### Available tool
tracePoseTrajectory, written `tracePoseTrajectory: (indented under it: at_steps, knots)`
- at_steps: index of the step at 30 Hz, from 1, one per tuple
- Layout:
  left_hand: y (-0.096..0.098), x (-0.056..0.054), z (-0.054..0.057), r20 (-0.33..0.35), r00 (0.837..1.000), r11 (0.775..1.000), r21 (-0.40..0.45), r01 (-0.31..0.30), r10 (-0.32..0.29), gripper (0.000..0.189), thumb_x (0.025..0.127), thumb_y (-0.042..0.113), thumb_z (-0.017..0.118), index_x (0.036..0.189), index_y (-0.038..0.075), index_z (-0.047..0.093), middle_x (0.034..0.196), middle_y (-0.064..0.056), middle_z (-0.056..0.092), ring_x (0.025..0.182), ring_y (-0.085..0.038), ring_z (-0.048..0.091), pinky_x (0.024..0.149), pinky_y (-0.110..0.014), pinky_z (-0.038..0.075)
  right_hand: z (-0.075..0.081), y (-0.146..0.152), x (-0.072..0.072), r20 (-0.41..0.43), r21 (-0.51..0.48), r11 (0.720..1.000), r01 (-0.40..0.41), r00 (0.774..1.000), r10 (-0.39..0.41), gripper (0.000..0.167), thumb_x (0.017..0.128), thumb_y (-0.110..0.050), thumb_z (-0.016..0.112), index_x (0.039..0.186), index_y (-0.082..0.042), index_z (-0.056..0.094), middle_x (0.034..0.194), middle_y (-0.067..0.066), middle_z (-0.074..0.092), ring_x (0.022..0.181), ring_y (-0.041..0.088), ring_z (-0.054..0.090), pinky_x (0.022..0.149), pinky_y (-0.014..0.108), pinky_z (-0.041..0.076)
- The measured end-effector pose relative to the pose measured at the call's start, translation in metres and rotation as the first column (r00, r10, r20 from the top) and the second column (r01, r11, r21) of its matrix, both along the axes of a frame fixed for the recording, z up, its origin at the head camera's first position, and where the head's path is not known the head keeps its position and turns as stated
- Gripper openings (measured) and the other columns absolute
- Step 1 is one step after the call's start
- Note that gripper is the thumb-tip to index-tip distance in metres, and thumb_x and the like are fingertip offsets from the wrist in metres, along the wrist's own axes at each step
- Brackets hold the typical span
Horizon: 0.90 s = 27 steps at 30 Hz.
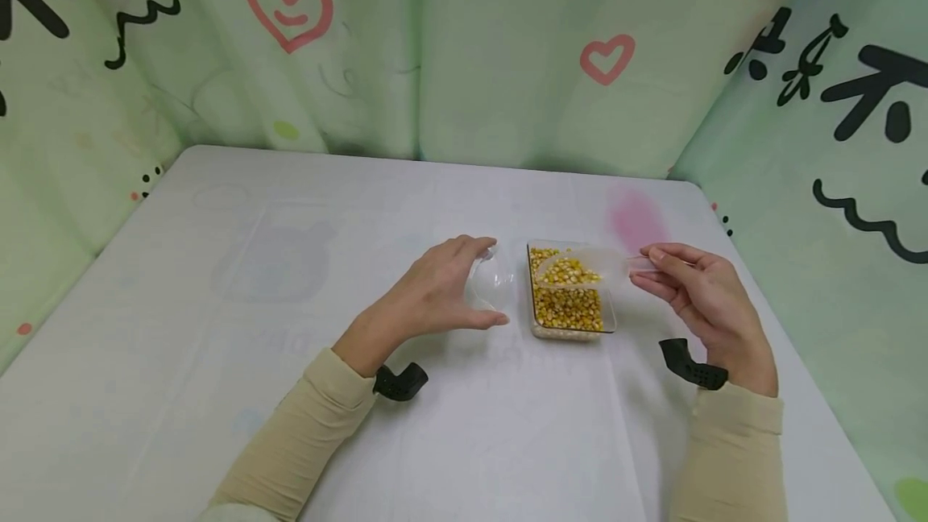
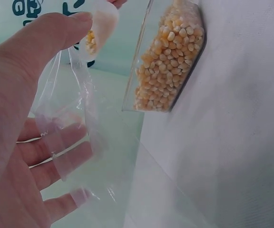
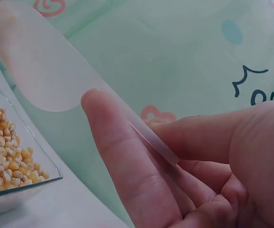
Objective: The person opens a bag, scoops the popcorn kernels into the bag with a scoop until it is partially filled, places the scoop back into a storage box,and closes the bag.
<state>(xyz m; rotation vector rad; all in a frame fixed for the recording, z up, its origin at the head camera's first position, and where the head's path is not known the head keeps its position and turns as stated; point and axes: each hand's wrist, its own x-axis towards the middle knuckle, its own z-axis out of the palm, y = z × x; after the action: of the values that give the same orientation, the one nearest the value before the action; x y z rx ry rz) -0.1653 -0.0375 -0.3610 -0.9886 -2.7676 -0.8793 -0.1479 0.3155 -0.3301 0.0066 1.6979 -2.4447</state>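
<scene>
My left hand (image 1: 435, 288) curves round a clear plastic bag (image 1: 490, 280), thumb and fingers spread wide along its mouth. In the left wrist view the film of the bag (image 2: 65, 123) hangs between thumb and fingers, and some fingers show through it. My right hand (image 1: 699, 292) pinches the handle of a translucent white scoop (image 1: 615, 263) between thumb and fingers. Yellow corn kernels (image 1: 569, 271) lie in the scoop, which is held over a clear rectangular container (image 1: 610, 319). More kernels (image 1: 565, 312) fill much of the container, just right of the bag.
The container stands on a white-covered table (image 1: 290, 345) with a pink patch (image 1: 636, 216) near the back right. Green curtains (image 1: 500, 47) with hearts and black marks close in the back and both sides. A black wrist strap mount (image 1: 692, 365) sits on each wrist.
</scene>
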Motion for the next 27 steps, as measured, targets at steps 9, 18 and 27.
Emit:
tracePoseTrajectory:
  at_steps: [9,18,27]
  knots:
    - [0.004,0.0,-0.003,-0.018,1.0,0.999,-0.035,0.001,-0.002,0.094,0.073,0.057,0.08,0.145,0.01,0.043,0.127,-0.002,0.058,0.118,-0.021,0.057,0.103,-0.04,0.047,0.004,-0.017,-0.001,-0.016,0.03,0.999,-0.033,0.999,0.033,0.015,0.097,-0.001,0.058,0.107,0.002,0.069,0.099,0.011,0.075,0.087,0.022,0.076,0.081,0.033,0.058]
    - [0.006,0.002,-0.003,-0.006,1.0,0.998,-0.06,0.004,-0.004,0.094,0.073,0.057,0.08,0.146,0.009,0.043,0.125,-0.004,0.059,0.114,-0.021,0.058,0.101,-0.039,0.048,0.006,-0.03,-0.002,-0.073,-0.011,0.995,-0.098,0.993,0.097,0.017,0.098,0.003,0.055,0.107,0.004,0.069,0.099,0.014,0.076,0.085,0.024,0.076,0.08,0.034,0.058]
    - [0.009,0.002,-0.002,-0.009,1.0,0.998,-0.062,0.015,-0.015,0.094,0.075,0.057,0.079,0.146,0.008,0.043,0.128,-0.005,0.059,0.116,-0.021,0.058,0.102,-0.039,0.048,0.014,-0.044,0.0,-0.093,0.113,0.99,-0.08,0.991,0.091,0.014,0.097,-0.002,0.06,0.107,0.002,0.068,0.099,0.01,0.076,0.084,0.022,0.076,0.079,0.032,0.058]
